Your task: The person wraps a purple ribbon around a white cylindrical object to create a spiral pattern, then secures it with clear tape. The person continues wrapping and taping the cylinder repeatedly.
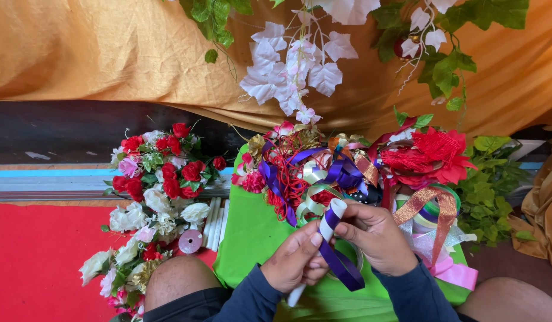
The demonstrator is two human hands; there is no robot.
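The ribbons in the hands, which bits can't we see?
Head view:
- The purple ribbon and white ribbon: the parts inside the grip are covered by the left hand and right hand.
- The ribbon pile: tangled, so single strands can't be followed.
- The green cloth: its near edge is hidden by arms and knees.

Between your left hand [297, 262] and right hand [376, 237] you have a purple ribbon [338, 262] wound on a white stick [324, 235]. Under both lies a bright green cloth [252, 238]. Left of your left hand: red, white and pink flowers [159, 185] on a red mat [37, 256]. Beyond your right hand, glittery copper ribbon [434, 206]; beside it, pink ribbon [455, 274].
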